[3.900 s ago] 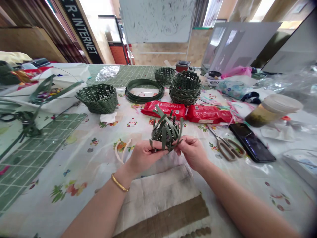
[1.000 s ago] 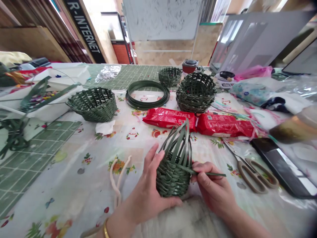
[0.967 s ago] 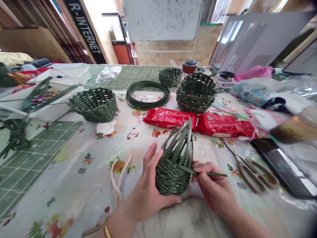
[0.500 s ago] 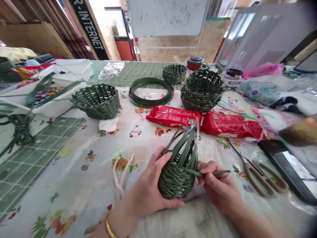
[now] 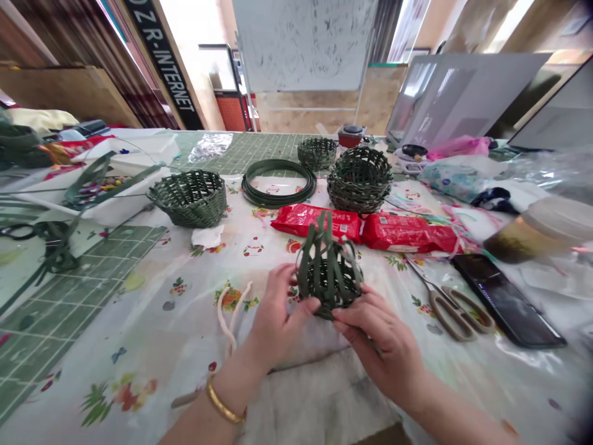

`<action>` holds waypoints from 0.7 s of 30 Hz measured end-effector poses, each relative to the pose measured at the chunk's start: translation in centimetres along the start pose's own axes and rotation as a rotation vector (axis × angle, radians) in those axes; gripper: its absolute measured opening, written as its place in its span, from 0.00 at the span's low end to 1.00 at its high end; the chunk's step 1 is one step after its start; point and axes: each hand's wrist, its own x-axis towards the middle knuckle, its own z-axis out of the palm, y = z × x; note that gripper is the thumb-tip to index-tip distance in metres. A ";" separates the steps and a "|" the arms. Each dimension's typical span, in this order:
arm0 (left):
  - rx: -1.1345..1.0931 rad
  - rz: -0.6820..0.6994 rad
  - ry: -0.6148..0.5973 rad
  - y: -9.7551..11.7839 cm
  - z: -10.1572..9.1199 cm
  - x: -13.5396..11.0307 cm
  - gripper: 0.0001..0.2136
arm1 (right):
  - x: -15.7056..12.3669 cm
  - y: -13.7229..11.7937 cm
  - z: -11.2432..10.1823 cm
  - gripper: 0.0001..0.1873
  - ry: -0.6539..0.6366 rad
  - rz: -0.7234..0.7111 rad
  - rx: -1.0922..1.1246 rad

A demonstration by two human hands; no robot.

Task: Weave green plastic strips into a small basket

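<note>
Basket (image 5: 328,281), half-woven in green strips, is clamped between left hand (image 5: 275,321) and right hand (image 5: 377,346) above the desk's (image 5: 139,321) near edge; scissors (image 5: 451,306) lie right.

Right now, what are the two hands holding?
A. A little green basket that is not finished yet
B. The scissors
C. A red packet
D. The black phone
A. Both the left hand and the right hand grip the small unfinished green basket, whose loose strips stick up, while the scissors, red packets and phone lie untouched on the table.
</note>
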 end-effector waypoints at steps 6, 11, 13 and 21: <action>0.116 0.135 0.137 1.1 -1.4 -0.4 0.07 | -0.7 0.6 0.8 0.05 0.007 -0.022 -0.066; 0.173 0.208 0.148 1.5 -1.1 -0.8 0.10 | -0.5 1.0 0.1 0.05 0.026 0.039 0.002; 0.168 0.257 0.175 1.9 -0.8 -1.1 0.09 | -0.5 1.2 0.0 0.05 0.049 0.060 0.018; 0.358 0.354 0.117 1.8 -0.2 -0.9 0.06 | -0.6 2.2 0.5 0.06 0.072 -0.047 0.001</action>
